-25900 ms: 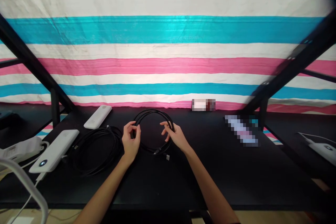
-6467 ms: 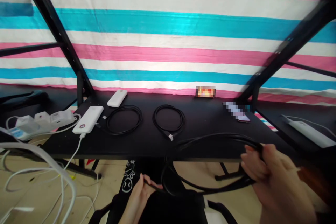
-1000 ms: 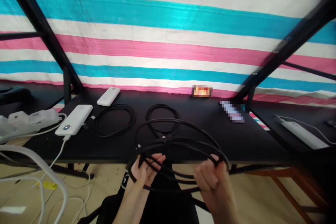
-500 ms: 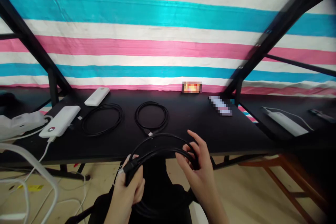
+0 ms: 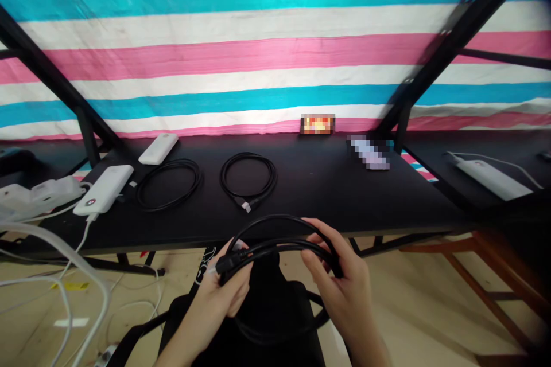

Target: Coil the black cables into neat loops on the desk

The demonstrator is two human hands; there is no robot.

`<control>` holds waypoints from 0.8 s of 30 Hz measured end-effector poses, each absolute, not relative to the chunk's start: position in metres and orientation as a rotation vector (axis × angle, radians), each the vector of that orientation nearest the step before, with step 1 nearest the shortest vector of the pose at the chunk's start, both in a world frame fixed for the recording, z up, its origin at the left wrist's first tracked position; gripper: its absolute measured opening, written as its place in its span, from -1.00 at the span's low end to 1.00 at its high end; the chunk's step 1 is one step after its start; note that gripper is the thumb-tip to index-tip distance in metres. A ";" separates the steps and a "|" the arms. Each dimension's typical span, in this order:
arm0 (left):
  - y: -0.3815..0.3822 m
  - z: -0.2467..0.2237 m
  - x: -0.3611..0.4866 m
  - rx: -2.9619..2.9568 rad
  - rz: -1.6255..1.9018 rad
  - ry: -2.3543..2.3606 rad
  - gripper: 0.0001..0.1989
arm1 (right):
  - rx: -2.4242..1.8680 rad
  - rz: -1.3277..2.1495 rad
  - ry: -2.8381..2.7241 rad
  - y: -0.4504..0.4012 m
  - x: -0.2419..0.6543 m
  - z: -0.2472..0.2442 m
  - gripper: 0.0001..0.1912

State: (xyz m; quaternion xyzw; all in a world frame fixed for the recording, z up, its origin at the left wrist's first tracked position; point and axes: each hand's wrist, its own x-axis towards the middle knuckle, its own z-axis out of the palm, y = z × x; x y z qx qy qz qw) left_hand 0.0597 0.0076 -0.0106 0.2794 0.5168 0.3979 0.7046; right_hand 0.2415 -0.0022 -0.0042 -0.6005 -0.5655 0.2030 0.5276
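A thick black cable [image 5: 284,219] hangs in a loose coil between my hands, in front of the table edge. My left hand [image 5: 230,281] is closed around the coil's left side, where a black connector [image 5: 228,264] with a pale tip sticks out by the thumb. On the coil's right side, my right hand [image 5: 340,272] curls its fingers and thumb round the strands. The lower loop drops over my lap. Beyond my hands, two more coiled black cables [image 5: 274,186] [image 5: 198,175] lie on the black table [image 5: 318,189].
White power banks [image 5: 158,149] [image 5: 103,189] lie on the table's left, by a white power strip [image 5: 38,198] and white cords. A blurred-out phone-like object [image 5: 368,153] and a small box [image 5: 317,124] are at the back. A wooden chair [image 5: 486,287] stands right.
My right hand's fingers have closed in round the coil; its index finger was raised before. Both hands sit slightly further right in view, and the camera has tilted down a little.
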 end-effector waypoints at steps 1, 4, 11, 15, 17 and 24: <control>0.007 -0.009 0.060 0.628 0.873 1.151 -0.34 | -1.446 0.486 -1.338 -0.002 0.241 -0.005 -0.70; 0.003 -0.003 0.061 0.651 0.877 1.160 -0.33 | -1.462 0.495 -1.296 -0.002 0.240 -0.006 -0.78; -0.004 -0.002 0.053 0.488 0.940 0.801 -0.48 | -1.459 0.314 -1.382 0.006 0.242 -0.003 -0.84; -0.003 -0.011 0.047 0.517 0.972 0.656 -0.48 | -1.467 0.343 -1.276 0.008 0.248 -0.011 -0.76; -0.001 -0.013 0.044 0.527 0.969 0.615 -0.45 | -1.444 0.408 -1.173 0.007 0.253 -0.016 -0.71; 0.016 0.007 0.037 0.696 0.876 0.622 -0.64 | -1.372 0.567 -1.128 -0.001 0.256 -0.007 -0.62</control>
